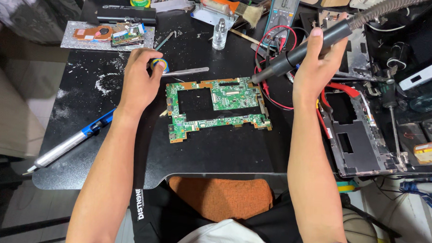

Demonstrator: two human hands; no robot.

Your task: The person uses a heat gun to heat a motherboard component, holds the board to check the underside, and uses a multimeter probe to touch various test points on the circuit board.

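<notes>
The right hand (317, 67) grips a hot-air wand (303, 47), its nozzle at the green circuit board's (217, 107) far edge; it wants steadying. The left hand (140, 78) pinches a small round tin (160, 64) beside tweezers (184, 71).

Black hot-air wand (298, 49) tilted, nozzle at green circuit board (217, 107) flat on mat.

Matt black mat (127, 131), dusted with white flecks. The green board (217, 107) looks glossy; near the mat's left edge, a smooth metal pen (69, 146). Orange cloth seat (222, 196).
</notes>
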